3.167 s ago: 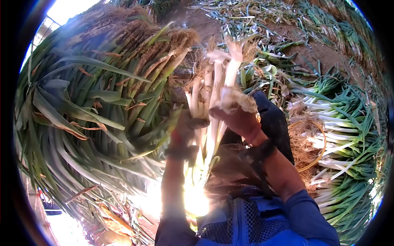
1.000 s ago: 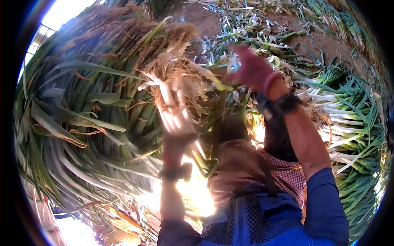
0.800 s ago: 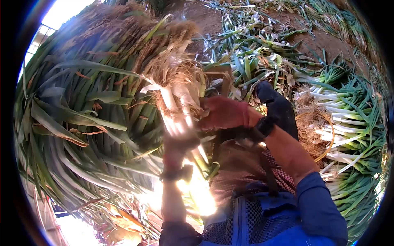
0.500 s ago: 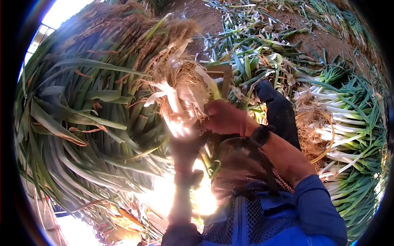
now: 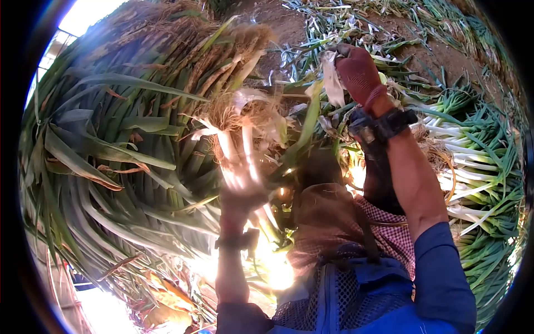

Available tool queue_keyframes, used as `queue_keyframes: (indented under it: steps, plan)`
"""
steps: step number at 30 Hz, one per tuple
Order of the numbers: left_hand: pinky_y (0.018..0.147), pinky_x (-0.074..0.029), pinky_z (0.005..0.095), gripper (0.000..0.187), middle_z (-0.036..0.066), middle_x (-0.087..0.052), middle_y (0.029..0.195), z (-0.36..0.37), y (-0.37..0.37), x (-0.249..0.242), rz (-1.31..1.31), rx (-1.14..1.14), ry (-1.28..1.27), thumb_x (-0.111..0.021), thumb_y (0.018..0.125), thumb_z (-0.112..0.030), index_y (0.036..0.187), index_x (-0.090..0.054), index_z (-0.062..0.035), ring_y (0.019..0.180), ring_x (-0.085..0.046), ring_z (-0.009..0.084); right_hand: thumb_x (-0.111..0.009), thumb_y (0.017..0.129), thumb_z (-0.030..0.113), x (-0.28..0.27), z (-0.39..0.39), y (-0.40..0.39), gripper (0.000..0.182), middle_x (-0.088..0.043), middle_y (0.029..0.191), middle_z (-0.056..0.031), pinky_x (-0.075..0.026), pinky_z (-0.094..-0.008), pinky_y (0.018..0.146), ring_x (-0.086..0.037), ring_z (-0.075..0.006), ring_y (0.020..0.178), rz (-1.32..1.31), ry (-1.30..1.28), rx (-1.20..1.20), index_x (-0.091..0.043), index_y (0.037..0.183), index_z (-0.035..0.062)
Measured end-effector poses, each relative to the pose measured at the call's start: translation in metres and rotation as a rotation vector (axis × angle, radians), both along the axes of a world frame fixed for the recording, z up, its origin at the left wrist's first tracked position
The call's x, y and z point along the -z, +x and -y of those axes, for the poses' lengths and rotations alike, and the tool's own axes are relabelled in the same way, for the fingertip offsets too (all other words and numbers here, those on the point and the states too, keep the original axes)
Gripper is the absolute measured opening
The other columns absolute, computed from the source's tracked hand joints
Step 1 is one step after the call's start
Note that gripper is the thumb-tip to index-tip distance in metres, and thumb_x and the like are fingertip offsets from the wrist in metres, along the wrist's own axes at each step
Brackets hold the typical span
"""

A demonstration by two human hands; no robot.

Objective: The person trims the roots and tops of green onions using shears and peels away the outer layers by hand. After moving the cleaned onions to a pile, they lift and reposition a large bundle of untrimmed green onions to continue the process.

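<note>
My left hand (image 5: 243,196) is wrapped round the white stalks of a bunch of green onions (image 5: 227,146), whose roots point up and away from me. Sun glare washes out part of that hand. Away to the upper right, my gloved right hand (image 5: 356,72) is closed on a pale, papery strip of peeled leaf (image 5: 332,80) that hangs from its fingers. A long yellow-green leaf (image 5: 309,119) lies between the two hands.
A large heap of long-leaved onions (image 5: 111,133) fills the left side. Trimmed onions (image 5: 473,161) lie in rows at the right, near a thin yellowish hoop (image 5: 453,181). Leaf scraps (image 5: 367,33) litter the soil ahead. My dark boot (image 5: 384,178) is beside my right forearm.
My right hand has moved from the bunch up and to the right, taking a pale peeled strip with it. My left hand still holds the bunch, now seen with its stalks spread a little more.
</note>
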State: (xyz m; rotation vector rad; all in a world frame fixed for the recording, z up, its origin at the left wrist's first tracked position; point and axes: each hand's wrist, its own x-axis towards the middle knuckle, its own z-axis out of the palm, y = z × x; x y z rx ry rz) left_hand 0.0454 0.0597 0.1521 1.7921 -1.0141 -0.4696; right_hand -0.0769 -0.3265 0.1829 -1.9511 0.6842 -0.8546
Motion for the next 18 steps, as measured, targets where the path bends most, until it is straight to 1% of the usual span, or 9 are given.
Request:
queue_keyframes:
  steps: [3,6,7,9,11,12,15,17,18]
  plan:
    - [0.066,-0.060,0.0286,0.027,0.008,-0.075,0.079,0.007,-0.014,-0.029,-0.680,-0.120,-0.063,-0.089,0.067,-0.001,0.089,-0.076,0.0072,0.067,-0.071,0.0152,-0.060,0.088,0.007,-0.002,-0.030,0.015,0.052,-0.072,0.127,-0.0174,-0.062,-0.0341,0.083,-0.074,-0.0264,0.102,-0.021,-0.130,-0.506,-0.062,0.140,0.0043]
    - [0.067,-0.058,0.0282,0.043,0.007,-0.075,0.086,-0.005,-0.014,-0.017,-0.659,-0.041,-0.176,-0.091,0.062,-0.001,0.100,-0.073,0.0069,0.072,-0.070,0.0156,-0.071,0.089,0.019,-0.022,-0.101,0.019,0.078,-0.058,0.149,-0.0160,-0.059,-0.0397,0.099,-0.066,-0.0315,0.121,-0.454,-0.153,-0.683,-0.039,0.160,0.0111]
    - [0.070,-0.057,0.0308,0.050,0.007,-0.074,0.091,-0.029,0.014,0.023,-0.469,-0.008,-0.070,-0.092,0.060,-0.002,0.105,-0.071,0.0051,0.077,-0.070,0.0173,-0.074,0.089,0.024,-0.002,-0.115,0.036,0.076,-0.058,0.147,-0.0155,-0.055,-0.0422,0.103,-0.063,-0.0308,0.124,-0.417,-0.342,-0.807,-0.043,0.157,0.0100]
    - [0.072,-0.057,0.0319,0.050,0.007,-0.074,0.091,-0.015,-0.003,0.001,-0.507,0.024,-0.088,-0.092,0.061,-0.002,0.106,-0.071,0.0043,0.079,-0.070,0.0174,-0.076,0.089,0.029,0.039,-0.139,0.051,0.075,-0.059,0.145,-0.0151,-0.052,-0.0447,0.108,-0.060,-0.0301,0.127,-0.373,-0.529,-0.930,-0.046,0.155,0.0090]
    - [0.078,-0.057,0.0332,0.054,0.005,-0.074,0.093,-0.013,-0.001,0.001,-0.693,0.048,-0.029,-0.092,0.060,-0.004,0.110,-0.070,0.0016,0.084,-0.070,0.0177,-0.079,0.080,0.022,0.043,-0.161,0.048,0.054,-0.066,0.127,-0.0197,-0.053,-0.0428,0.104,-0.065,-0.0317,0.116,0.177,0.557,-1.131,-0.065,0.128,0.0024]
    - [0.078,-0.057,0.0332,0.054,0.005,-0.074,0.093,-0.017,0.001,0.006,-0.695,0.045,-0.030,-0.092,0.060,-0.004,0.110,-0.070,0.0016,0.084,-0.070,0.0177,-0.079,0.080,0.022,0.043,-0.157,0.046,0.054,-0.066,0.127,-0.0197,-0.053,-0.0428,0.104,-0.065,-0.0317,0.116,0.174,0.558,-1.133,-0.065,0.128,0.0024]
    - [0.079,-0.057,0.0323,0.062,0.005,-0.073,0.096,-0.024,0.001,0.019,-0.334,0.135,-0.029,-0.095,0.059,-0.005,0.115,-0.069,-0.0005,0.085,-0.070,0.0166,-0.062,0.092,0.020,-0.012,-0.118,0.034,0.031,-0.074,0.107,-0.0145,-0.060,-0.0421,0.091,-0.072,-0.0335,0.095,-0.366,-0.384,-0.454,-0.070,0.119,0.0069]
    - [0.078,-0.057,0.0313,0.069,0.003,-0.073,0.096,-0.037,-0.006,0.035,-0.608,-0.057,0.042,-0.098,0.054,-0.008,0.117,-0.069,-0.0010,0.085,-0.069,0.0147,-0.066,0.091,0.017,0.019,-0.024,0.064,0.031,-0.073,0.097,-0.0196,-0.060,-0.0479,0.080,-0.072,-0.0389,0.089,-0.153,-0.820,-0.172,-0.068,0.120,0.0045]
    - [0.078,-0.057,0.0312,0.073,0.003,-0.073,0.096,-0.034,-0.018,0.024,-0.643,-0.128,0.124,-0.099,0.052,-0.008,0.118,-0.068,-0.0012,0.085,-0.070,0.0152,-0.066,0.092,0.020,-0.014,0.015,0.067,0.035,-0.075,0.092,-0.0177,-0.061,-0.0487,0.078,-0.073,-0.0398,0.080,-0.388,-0.614,0.023,-0.068,0.123,0.0046]
